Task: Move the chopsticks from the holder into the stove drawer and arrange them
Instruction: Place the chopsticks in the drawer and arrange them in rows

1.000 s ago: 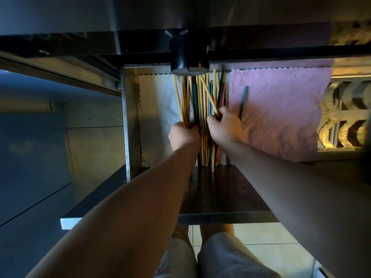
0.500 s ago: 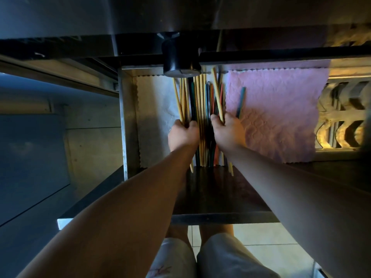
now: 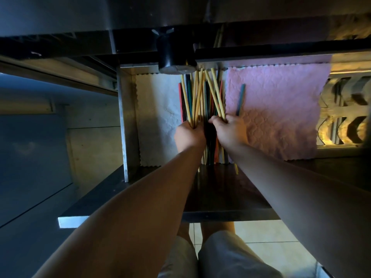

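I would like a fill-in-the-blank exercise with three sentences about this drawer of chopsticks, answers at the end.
The single teal chopstick lies on the ____ cloth.
The left hand grips a bundle of ____ chopsticks.
Left of the pile, a ____ cloth lines the drawer.
Missing words: pink, yellow, white.

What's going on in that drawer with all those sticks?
A person is arranging chopsticks in an open drawer. The left hand grips a bunch of pale ones and the right hand grips a few more, both fanned out above the rest of the pile. The pile lies between a white cloth and a pink cloth. One teal chopstick lies apart on the pink cloth.
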{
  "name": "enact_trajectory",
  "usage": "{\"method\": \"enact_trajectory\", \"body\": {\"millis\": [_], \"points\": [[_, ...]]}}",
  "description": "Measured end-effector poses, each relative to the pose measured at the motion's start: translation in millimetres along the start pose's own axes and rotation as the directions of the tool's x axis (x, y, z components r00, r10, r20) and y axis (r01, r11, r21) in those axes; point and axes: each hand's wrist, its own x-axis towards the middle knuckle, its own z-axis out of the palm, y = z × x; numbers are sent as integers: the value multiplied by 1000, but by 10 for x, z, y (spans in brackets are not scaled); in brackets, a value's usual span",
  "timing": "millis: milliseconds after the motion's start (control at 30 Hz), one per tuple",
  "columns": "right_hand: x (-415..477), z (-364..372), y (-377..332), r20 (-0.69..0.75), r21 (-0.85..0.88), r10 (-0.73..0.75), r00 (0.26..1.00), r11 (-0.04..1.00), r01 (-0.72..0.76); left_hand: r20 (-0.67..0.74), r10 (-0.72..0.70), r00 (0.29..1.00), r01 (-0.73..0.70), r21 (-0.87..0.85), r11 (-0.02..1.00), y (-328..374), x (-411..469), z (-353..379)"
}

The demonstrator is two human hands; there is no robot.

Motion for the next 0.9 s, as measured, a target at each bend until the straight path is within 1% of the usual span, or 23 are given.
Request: {"method": "enact_trajectory", "body": {"millis": [267, 367, 467, 600, 667, 733, 833, 900], "points": [[-3, 9, 11, -14, 5, -11, 1000, 1000, 11, -33, -44, 998, 45, 17, 999, 32, 42, 115], [24, 0, 38, -19, -26, -31, 999, 999, 31, -17, -59, 998, 60, 61, 996, 71, 83, 116], [44, -11, 60, -25, -56, -35, 999, 998, 34, -11, -62, 998, 63, 71, 995, 96, 82, 94], [25, -16, 44, 7, -62, -51, 999, 997, 51, -30, -55, 998, 57, 53, 997, 61, 66, -23], [-3, -9, -4, 32, -137, -58, 998, 989, 62, -16, -40, 999, 41, 41, 998, 23, 77, -109], [-12, 27, -45, 30, -202, -62, 998, 977, 67, 0, -23, 1000, 23, 26, 999, -11, 85, -186], [-12, 154, -86, 12, -202, -85, 996, 976, 86, 29, -18, 999, 19, -24, 1000, -59, 83, -277], [-25, 239, -109, -27, -225, -98, 995, 970, 90, 56, -25, 998, 29, -71, 997, -101, 91, -314]]}}
